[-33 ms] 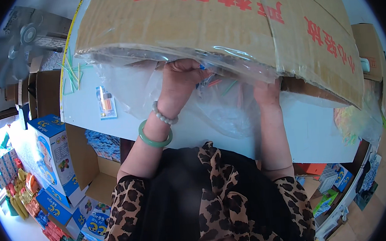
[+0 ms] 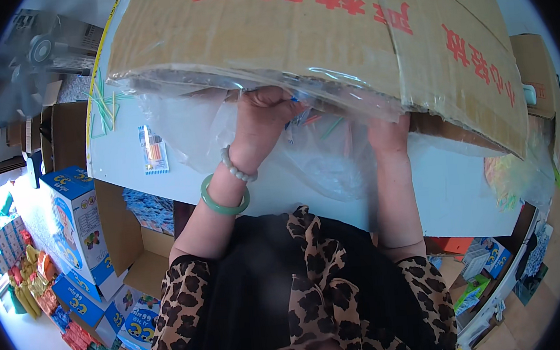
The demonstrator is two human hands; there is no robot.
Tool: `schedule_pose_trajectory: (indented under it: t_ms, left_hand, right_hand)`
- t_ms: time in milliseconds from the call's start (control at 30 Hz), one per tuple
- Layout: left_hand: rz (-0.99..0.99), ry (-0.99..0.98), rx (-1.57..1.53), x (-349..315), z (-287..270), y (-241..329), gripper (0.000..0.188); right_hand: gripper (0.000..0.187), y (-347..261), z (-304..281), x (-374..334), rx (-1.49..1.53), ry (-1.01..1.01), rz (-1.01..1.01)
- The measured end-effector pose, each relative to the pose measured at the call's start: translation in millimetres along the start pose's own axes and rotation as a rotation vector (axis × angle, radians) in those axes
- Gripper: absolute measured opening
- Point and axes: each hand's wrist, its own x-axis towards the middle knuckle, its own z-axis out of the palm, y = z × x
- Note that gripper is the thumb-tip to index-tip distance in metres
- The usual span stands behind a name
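Working at the mouth of the cardboard box (image 2: 269,37) in the head view is best done with the slack clear liner (image 2: 333,177) kept clear of the fingers; the left hand (image 2: 259,120) has its fingertips drawn together by a blue item (image 2: 294,99), grip unclear, while the right hand's (image 2: 388,133) fingers are hidden, state indeterminable. Brown and red-printed, the box lies over the white table (image 2: 452,191), opening nearside

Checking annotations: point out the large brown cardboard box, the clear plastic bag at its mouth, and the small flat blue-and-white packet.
Large brown cardboard box (image 2: 302,41): head view, plain panel below red print.
Clear plastic bag (image 2: 328,166): head view, lower loose part.
Small flat blue-and-white packet (image 2: 155,150): head view, its middle.
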Motion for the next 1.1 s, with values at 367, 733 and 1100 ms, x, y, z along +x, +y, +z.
schedule_pose_trajectory:
  t_ms: [367,733,1100]
  left_hand:
    - [-0.255,-0.122,-0.328,-2.8,5.5,-0.3,0.015]
    - [-0.162,-0.108,-0.219,-6.4,2.9,-7.2,0.014]
    - [-0.024,0.117,-0.249,-2.9,9.5,26.5,0.010]
  right_hand:
    - [0.012,-41.4,27.4,3.8,-0.467,0.486,-0.577]
    - [0.027,-40.6,32.9,-0.2,-0.792,0.574,-0.702]
    - [0.017,-63.6,31.2,-21.2,0.297,0.060,-0.429]
